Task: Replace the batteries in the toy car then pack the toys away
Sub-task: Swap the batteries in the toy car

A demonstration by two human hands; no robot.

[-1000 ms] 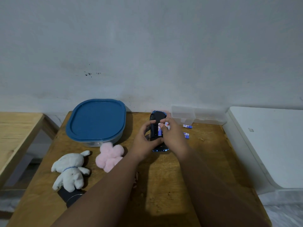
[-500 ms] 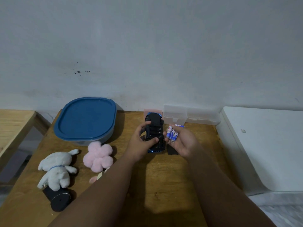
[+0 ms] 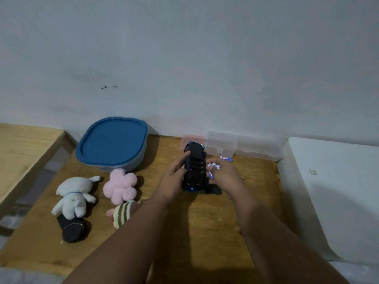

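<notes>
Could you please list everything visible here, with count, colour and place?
black and blue plastic toy car: one, underside up, in left hand
blue and white batteries: several, in right hand
loose battery: one, blue-white, table, near clear box
flat black plastic piece: one, table, right of car
blue-lidded plastic container: one, table's back left
clear plastic box: one, by wall, back right
small pink box: one, behind car
white plush animal: one, table's left
pink fluffy plush: one, right of white plush
striped plush: one, cream-brown, beside left forearm
black cylinder: one, partly under white plush
wooden table: one, brown
white flat surface: one, right of table
left hand: one, grips car
right hand: one, holds batteries
</notes>
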